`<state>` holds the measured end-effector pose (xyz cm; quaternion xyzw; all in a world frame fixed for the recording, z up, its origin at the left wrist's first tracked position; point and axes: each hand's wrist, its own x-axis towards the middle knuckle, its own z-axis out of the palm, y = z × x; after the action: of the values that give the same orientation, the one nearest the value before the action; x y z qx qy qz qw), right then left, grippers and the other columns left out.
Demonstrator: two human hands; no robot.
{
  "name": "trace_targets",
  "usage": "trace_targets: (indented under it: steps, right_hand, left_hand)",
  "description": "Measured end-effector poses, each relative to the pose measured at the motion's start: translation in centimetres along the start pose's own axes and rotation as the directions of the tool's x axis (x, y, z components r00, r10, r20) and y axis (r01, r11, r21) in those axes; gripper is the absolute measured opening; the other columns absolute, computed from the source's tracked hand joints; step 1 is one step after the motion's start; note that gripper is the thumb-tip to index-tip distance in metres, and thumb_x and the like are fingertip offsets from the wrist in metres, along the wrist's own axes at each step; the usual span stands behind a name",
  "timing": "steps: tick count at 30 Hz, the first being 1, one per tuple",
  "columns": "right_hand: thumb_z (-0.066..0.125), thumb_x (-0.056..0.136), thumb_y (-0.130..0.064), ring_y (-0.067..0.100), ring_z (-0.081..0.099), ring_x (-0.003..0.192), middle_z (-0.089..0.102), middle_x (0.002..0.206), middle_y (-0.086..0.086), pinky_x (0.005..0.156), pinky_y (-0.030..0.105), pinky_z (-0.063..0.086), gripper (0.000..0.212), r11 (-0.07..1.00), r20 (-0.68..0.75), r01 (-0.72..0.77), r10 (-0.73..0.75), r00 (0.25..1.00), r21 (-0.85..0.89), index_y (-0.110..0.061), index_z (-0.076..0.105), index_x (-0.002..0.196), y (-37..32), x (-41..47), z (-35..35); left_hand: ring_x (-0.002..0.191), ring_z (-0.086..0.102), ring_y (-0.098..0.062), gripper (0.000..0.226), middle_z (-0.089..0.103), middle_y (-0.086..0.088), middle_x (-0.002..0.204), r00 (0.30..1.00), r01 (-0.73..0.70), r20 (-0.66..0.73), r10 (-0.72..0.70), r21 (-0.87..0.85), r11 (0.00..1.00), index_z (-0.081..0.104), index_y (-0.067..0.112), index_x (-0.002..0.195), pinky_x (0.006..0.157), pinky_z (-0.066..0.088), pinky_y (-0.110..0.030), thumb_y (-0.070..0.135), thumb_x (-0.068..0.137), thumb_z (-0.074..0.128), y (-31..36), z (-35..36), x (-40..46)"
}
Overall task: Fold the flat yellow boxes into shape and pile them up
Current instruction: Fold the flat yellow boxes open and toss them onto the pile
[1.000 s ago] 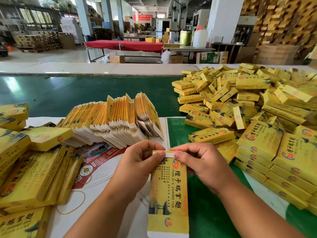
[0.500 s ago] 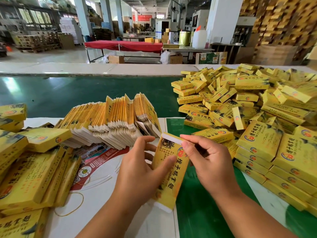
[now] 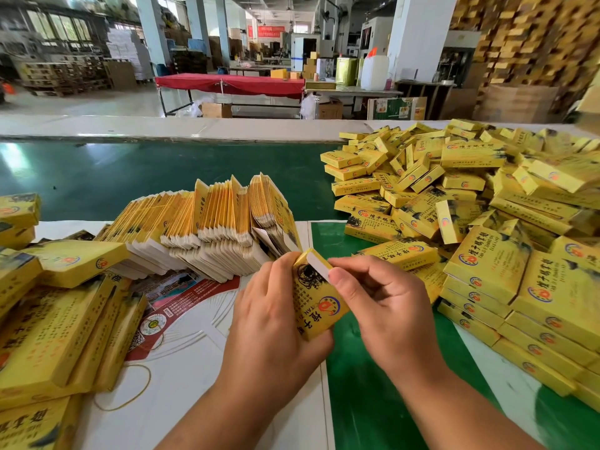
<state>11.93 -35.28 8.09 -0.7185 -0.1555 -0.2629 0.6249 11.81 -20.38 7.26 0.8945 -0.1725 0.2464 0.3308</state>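
A yellow box (image 3: 316, 302) with black lettering and a round red logo stands tilted between my hands, its white end flap at the top. My left hand (image 3: 276, 319) grips its lower body from the left, hiding the bottom end. My right hand (image 3: 380, 303) pinches the white top flap with thumb and forefinger. Behind the hands a fanned row of flat yellow boxes (image 3: 207, 225) leans on the table. A big heap of folded yellow boxes (image 3: 470, 216) fills the right side.
More folded yellow boxes (image 3: 55, 319) lie stacked at the left. A red and white printed sheet (image 3: 181, 306) and a rubber band (image 3: 130, 388) lie on the white board. A green belt (image 3: 146, 177) runs behind; a green mat (image 3: 373, 384) lies under my right forearm.
The box has turned from lying flat toward me to standing tilted and squared up. My left hand has wrapped round its body; my right hand moved onto the top flap.
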Motion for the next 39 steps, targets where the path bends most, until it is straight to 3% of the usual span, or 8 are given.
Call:
trace_targets:
  steps: [9, 18, 22, 26, 30, 33, 36, 39]
  right_hand:
    - [0.066, 0.09, -0.02, 0.002, 0.062, 0.058, 0.07, 0.066, -0.01, 0.053, 0.018, 0.051, 0.013, 0.999, -0.083, 0.046, -0.045, 0.995, 0.0, -0.026, 0.076, 0.084, -0.6, 0.0, -0.2]
    - [0.064, 0.093, -0.022, 0.002, 0.067, 0.061, 0.075, 0.076, -0.007, 0.048, 0.021, 0.05, 0.018, 0.91, 0.039, 0.217, -0.218, 0.975, -0.353, -0.012, 0.078, 0.098, -1.2, 0.2, -0.4]
    - [0.054, 0.096, -0.027, 0.006, 0.072, 0.095, 0.076, 0.106, 0.002, 0.076, 0.024, 0.059, 0.031, 0.831, 0.138, 0.313, -0.281, 0.95, -0.459, -0.006, 0.075, 0.108, -1.5, 0.1, -0.1]
    - [0.055, 0.096, -0.028, 0.007, 0.064, 0.115, 0.068, 0.124, 0.002, 0.096, 0.022, 0.052, 0.037, 0.787, 0.205, 0.308, -0.233, 0.951, -0.534, -0.008, 0.067, 0.125, -1.7, -0.4, 0.9]
    - [0.061, 0.091, -0.021, 0.001, 0.066, 0.106, 0.072, 0.117, -0.003, 0.088, 0.018, 0.054, 0.036, 0.893, 0.142, 0.175, -0.127, 0.982, -0.414, -0.012, 0.068, 0.125, -1.0, -0.2, 0.8]
    - [0.062, 0.091, -0.026, -0.002, 0.069, 0.085, 0.074, 0.095, -0.013, 0.068, 0.014, 0.055, 0.026, 0.935, 0.01, 0.006, -0.002, 1.0, -0.355, -0.019, 0.074, 0.112, 0.0, 0.6, -0.6]
    - [0.065, 0.093, -0.016, 0.005, 0.072, 0.075, 0.076, 0.079, -0.007, 0.066, 0.025, 0.058, 0.014, 0.943, -0.123, -0.255, 0.233, 0.965, -0.212, -0.023, 0.077, 0.095, 1.3, 2.1, -2.4]
    - [0.062, 0.093, -0.009, 0.017, 0.07, 0.071, 0.075, 0.079, 0.008, 0.062, 0.031, 0.057, 0.018, 0.827, -0.128, -0.55, 0.562, 0.817, 0.115, -0.012, 0.075, 0.081, 2.0, 3.1, -3.2]
  left_hand:
    - [0.091, 0.045, -0.004, 0.078, 0.046, 0.019, 0.103, 1.0, -0.008, 0.004, 0.008, 0.024, 1.0, 0.037, 0.033, 0.128, 0.075, 0.044, -0.022, 0.048, 0.058, 0.067, 0.4, -0.4, 0.0]
    - [0.09, 0.046, -0.003, 0.071, 0.048, 0.017, 0.103, 0.999, 0.028, 0.032, -0.03, 0.061, 0.998, 0.038, 0.033, 0.124, 0.072, 0.041, -0.018, 0.049, 0.062, 0.067, 0.4, -0.4, 0.0]
    - [0.098, 0.047, -0.004, 0.076, 0.049, 0.015, 0.111, 0.997, 0.069, 0.039, -0.071, 0.053, 0.996, 0.036, 0.027, 0.132, 0.078, 0.04, -0.02, 0.053, 0.066, 0.064, 0.1, -0.3, 0.0]
    - [0.1, 0.045, -0.001, 0.074, 0.049, 0.016, 0.114, 0.995, 0.094, 0.013, -0.094, -0.02, 0.995, 0.039, 0.025, 0.134, 0.076, 0.036, -0.017, 0.058, 0.07, 0.059, -0.3, -0.4, 0.1]
    - [0.112, 0.048, -0.003, 0.081, 0.052, 0.014, 0.122, 0.994, 0.098, 0.051, -0.097, -0.026, 0.995, 0.036, 0.024, 0.138, 0.085, 0.037, -0.015, 0.058, 0.07, 0.063, -0.4, -0.4, 0.2]
    - [0.113, 0.038, 0.013, 0.099, 0.042, 0.029, 0.128, 0.986, 0.049, 0.166, -0.033, -0.088, 0.995, 0.027, 0.037, 0.145, 0.091, 0.03, 0.0, 0.075, 0.062, 0.063, -0.3, -0.8, 0.3]
    - [0.12, 0.046, 0.01, 0.09, 0.046, 0.034, 0.13, 0.962, 0.034, 0.268, 0.055, -0.317, 0.948, 0.035, 0.048, 0.14, 0.093, 0.049, -0.018, 0.082, 0.061, 0.062, -0.5, -2.2, 0.7]
    - [0.131, 0.048, -0.009, 0.083, 0.052, 0.019, 0.138, 0.943, -0.024, 0.274, 0.187, -0.505, 0.863, 0.045, 0.04, 0.138, 0.103, 0.044, -0.041, 0.069, 0.065, 0.072, -0.7, -3.6, 1.0]
